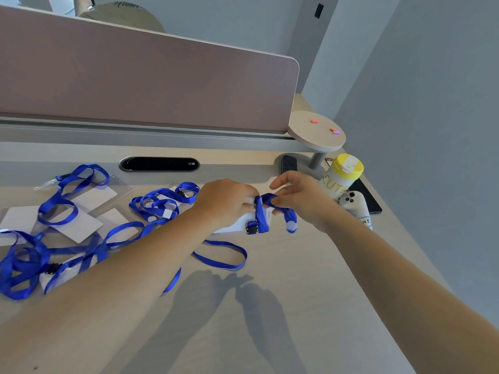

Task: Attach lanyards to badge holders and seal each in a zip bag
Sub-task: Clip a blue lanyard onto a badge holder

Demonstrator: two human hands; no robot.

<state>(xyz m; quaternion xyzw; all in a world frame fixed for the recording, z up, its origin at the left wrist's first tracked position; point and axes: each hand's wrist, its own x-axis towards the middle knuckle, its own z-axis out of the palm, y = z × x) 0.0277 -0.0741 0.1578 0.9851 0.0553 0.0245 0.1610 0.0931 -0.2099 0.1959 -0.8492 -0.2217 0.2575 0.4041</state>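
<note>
On the desk (283,306), both hands pinching a bundled blue lanyard (261,214), apparently lengthwise left-right; left hand (226,203), right hand (299,197).

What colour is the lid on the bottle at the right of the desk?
Yellow: the lid tops the bottle, seen in the head view.

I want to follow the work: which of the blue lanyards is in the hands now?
The lanyard wound into a bundle at centre right, held by the left hand and right hand. The other lanyards lie loose at the left.
</note>
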